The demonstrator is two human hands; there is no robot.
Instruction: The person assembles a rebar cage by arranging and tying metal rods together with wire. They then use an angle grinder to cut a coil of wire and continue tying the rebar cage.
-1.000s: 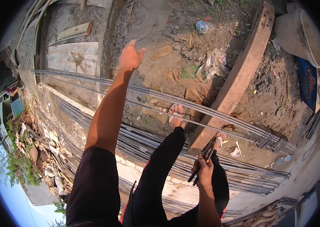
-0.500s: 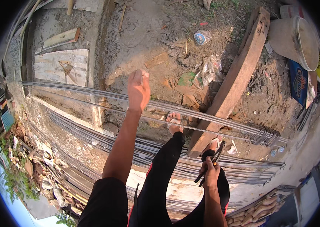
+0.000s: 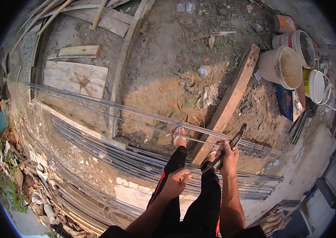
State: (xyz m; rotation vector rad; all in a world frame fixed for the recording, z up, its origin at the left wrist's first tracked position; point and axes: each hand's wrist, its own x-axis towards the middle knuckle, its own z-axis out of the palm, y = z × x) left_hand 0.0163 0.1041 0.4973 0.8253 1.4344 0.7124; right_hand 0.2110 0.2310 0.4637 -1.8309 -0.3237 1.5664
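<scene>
My right hand [image 3: 229, 158] is wrapped round black pincers [image 3: 237, 137] with a small orange mark, held above the near end of a thick wooden beam [image 3: 231, 103]. My left hand [image 3: 176, 182] hovers over my thigh, left of the pincers, with its fingers curled in. What it holds, if anything, is too small to make out. Beyond both hands, long thin steel bars [image 3: 152, 113] run across the view and rest over the beam. Several bent steel rings [image 3: 257, 148] are bunched round their right end. More bars [image 3: 144, 160] lie on the ground beneath.
Several buckets [image 3: 269, 65] and a blue box [image 3: 285, 103] stand at the right. Planks [image 3: 74, 77] lie at the far left beside a low concrete edge [image 3: 122, 71]. Plastic litter [image 3: 209, 97] is scattered past the beam. My sandalled foot [image 3: 180, 137] stands by the bars.
My left hand has come back from above the bars to my thigh, its fingers curled. My right hand has risen forward with the pincers. The view has shifted, showing more of the buckets.
</scene>
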